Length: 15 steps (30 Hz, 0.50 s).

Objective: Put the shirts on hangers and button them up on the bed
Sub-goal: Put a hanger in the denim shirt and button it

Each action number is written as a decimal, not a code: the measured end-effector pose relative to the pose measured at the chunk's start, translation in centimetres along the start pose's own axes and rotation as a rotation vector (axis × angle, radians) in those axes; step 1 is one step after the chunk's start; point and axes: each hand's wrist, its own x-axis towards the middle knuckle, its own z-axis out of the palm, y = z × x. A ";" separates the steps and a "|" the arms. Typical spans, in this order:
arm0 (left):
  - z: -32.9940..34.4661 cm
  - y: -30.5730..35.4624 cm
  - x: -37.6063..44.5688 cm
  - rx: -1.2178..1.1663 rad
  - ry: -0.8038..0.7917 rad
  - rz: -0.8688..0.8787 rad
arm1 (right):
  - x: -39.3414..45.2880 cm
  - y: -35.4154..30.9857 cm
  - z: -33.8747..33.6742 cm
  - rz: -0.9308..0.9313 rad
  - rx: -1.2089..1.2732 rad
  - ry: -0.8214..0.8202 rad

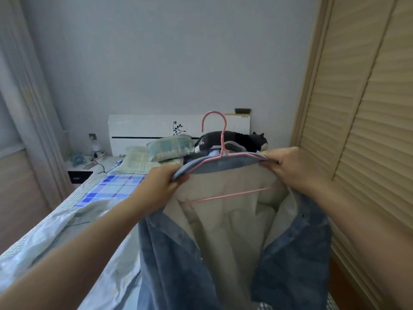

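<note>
Gripping the shirt (223, 253) at both shoulders over a pink hanger (220, 157), the left hand (161, 186) and right hand (290, 168) hold it above the bed (107, 189); its unbuttoned front could slide off if either loosens.

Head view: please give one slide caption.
Both hands hold an unbuttoned blue shirt on a pink wire hanger.

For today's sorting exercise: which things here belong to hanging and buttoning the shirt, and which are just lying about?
Belongs to the job:
blue shirt, unbuttoned
pink hanger inside it
left hand and right hand, gripping the shoulders
bed

Just lying about:
toy cat
pillow
nightstand clutter
wardrobe
</note>
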 end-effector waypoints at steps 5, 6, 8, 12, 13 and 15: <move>0.0 -0.8 0.3 0.072 0.155 0.041 | 0.1 0.7 -0.3 0.065 0.005 -0.242; 0.5 -0.5 0.2 0.142 0.179 0.026 | 0.2 0.5 -0.3 0.068 -0.043 -0.198; 1.2 0.2 0.2 0.268 0.216 -0.027 | 0.5 -1.2 -0.3 0.132 -0.115 -0.173; 0.8 0.8 0.6 0.361 0.355 0.003 | 0.5 -5.5 -0.7 0.368 0.311 -0.099; 0.7 1.1 0.6 0.381 0.401 0.047 | 0.4 -6.2 -0.8 0.400 0.402 -0.022; 0.5 2.1 0.9 0.440 0.441 0.117 | 0.5 -7.9 -1.3 0.331 0.343 -0.024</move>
